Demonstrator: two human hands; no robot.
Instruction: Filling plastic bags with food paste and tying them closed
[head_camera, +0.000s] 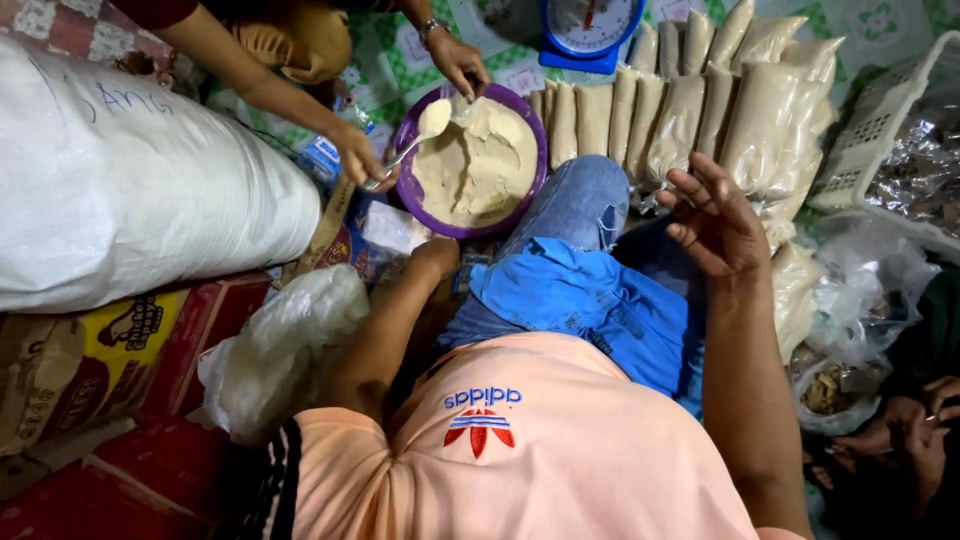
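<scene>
both hands empty: right (712, 215) spread beside pale, plump flour bags (690, 120), left (436, 255) hidden.

Big white sack (130, 190) at nine o'clock, blue weighing scale (588, 30) at twelve o'clock, white plastic basket (880, 125) at two o'clock, red cartons (150, 470) at seven o'clock.

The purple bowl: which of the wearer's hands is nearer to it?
Left. The left hand sits just below the purple bowl, near its rim; the right hand is raised off to its right, by the filled bags.
</scene>
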